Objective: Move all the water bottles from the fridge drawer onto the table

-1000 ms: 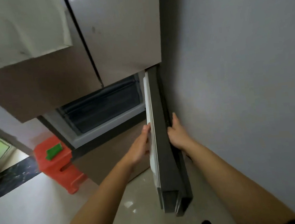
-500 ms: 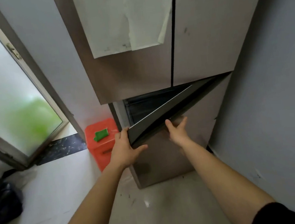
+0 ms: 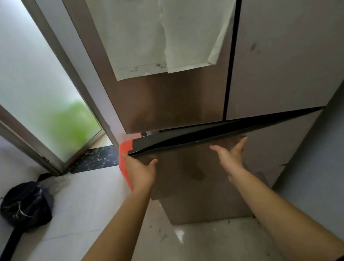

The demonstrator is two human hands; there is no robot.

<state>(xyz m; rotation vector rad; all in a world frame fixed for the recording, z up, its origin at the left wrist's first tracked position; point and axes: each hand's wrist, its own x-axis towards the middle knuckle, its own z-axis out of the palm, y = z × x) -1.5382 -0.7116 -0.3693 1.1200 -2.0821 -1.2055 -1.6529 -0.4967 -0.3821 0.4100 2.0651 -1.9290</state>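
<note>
The fridge (image 3: 176, 99) stands straight ahead, and its lower door (image 3: 192, 162) is swung almost shut, leaving a thin dark gap along the top. My left hand (image 3: 139, 171) holds the door's left edge, fingers over the corner and thumb on the front face. Further right, my right hand (image 3: 230, 155) lies flat against the door front with its fingers spread and holds nothing. No water bottles, drawer interior or table are in view.
A red plastic stool (image 3: 124, 164) stands just left of the fridge, partly behind my left hand. A dark bag (image 3: 27, 204) lies on the tiled floor at the left, by a frosted glass door (image 3: 20, 84). A grey wall (image 3: 333, 164) closes in the right side.
The lower fridge door has swung from wide open to nearly shut, with both hands following it. My view has turned to face the fridge front.
</note>
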